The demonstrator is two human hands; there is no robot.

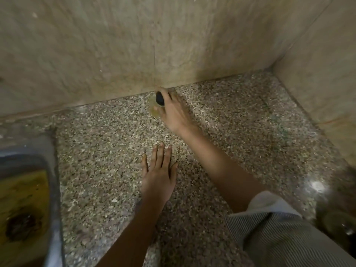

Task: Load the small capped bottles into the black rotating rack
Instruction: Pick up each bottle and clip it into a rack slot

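Right hand [174, 110] gripping a black-capped bottle [157, 105] at frame centre against the wall, likely lifting it. Left hand [159, 176] lying flat, fingers straight, bracing on counter [107, 143]. Rack unseen.

A speckled granite worktop [107, 135] runs back to a beige tiled wall [96, 45], with a side wall [323, 64] on its right. A steel sink [52, 170] sits in it at near left. A small black-capped glass bottle [154, 108] stands by the back wall, held by the right hand [174, 112]. The left hand [159, 176] lies flat in front.
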